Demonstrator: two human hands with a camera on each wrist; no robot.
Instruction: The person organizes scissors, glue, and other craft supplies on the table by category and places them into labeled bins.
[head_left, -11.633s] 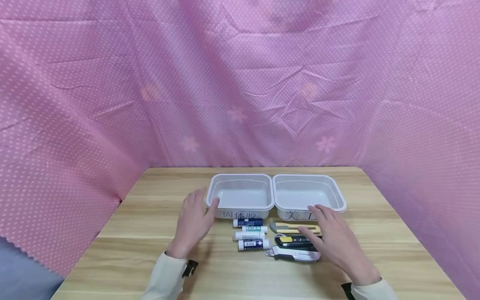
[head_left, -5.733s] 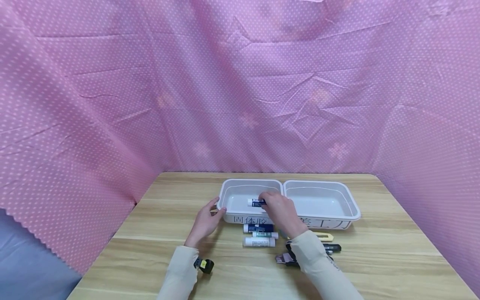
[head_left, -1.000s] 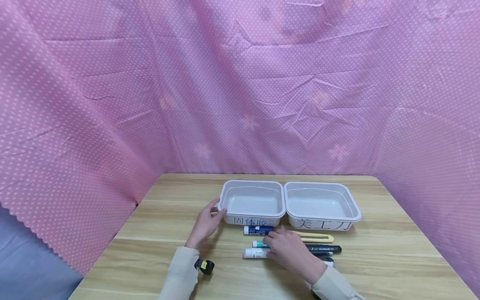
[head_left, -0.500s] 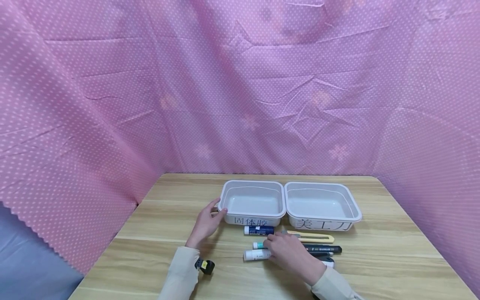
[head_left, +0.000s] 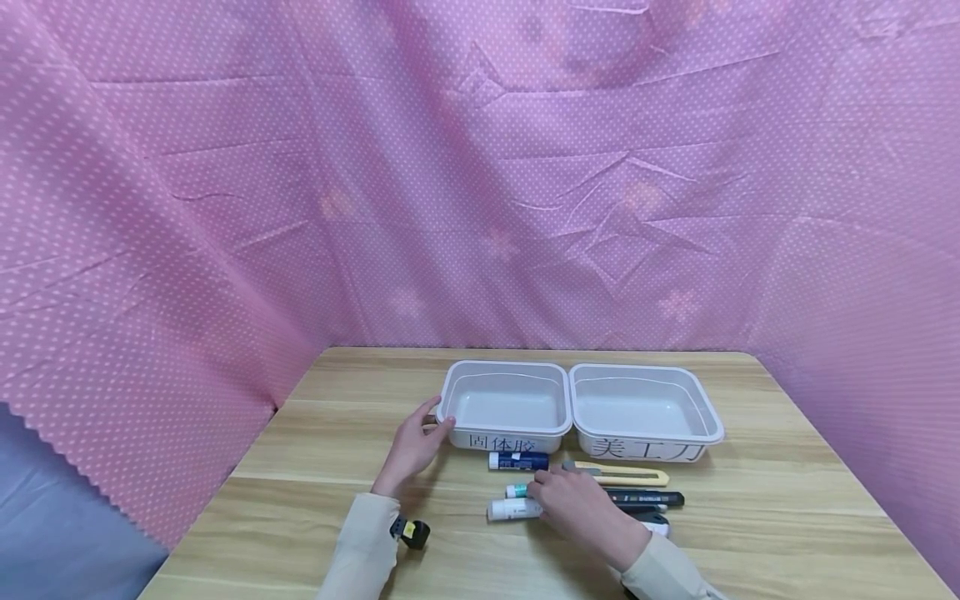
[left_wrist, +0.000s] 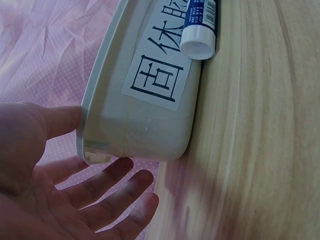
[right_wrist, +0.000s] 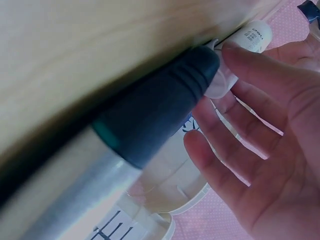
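Note:
My left hand (head_left: pixel 410 447) holds the near left corner of the left white plastic tub (left_wrist: pixel 150 135), thumb on the rim and fingers around the side. My right hand (head_left: pixel 581 508) pinches the white glue stick (head_left: pixel 513 509) lying on the table, thumb on one side and fingers on the other. Just beyond it lie a thin green-and-white glue stick (head_left: pixel 517 491) and a blue glue stick (head_left: pixel 517 461). Under and beside the right hand are a yellow utility knife (head_left: pixel 633 476), a black one (head_left: pixel 652 498) and a white-and-black one (head_left: pixel 654 522), mostly hidden.
A second white tub (head_left: pixel 648 450) stands against the first one's right side; both have labelled fronts. Their front walls hide part of the floors. Pink dotted cloth (head_left: pixel 495 208) hangs behind the wooden table (head_left: pixel 360 383).
Earlier my right hand lowered a blue-labelled glue stick into the left tub; now it is at the white one, which has tilted slightly. My left hand came to the tub and stayed.

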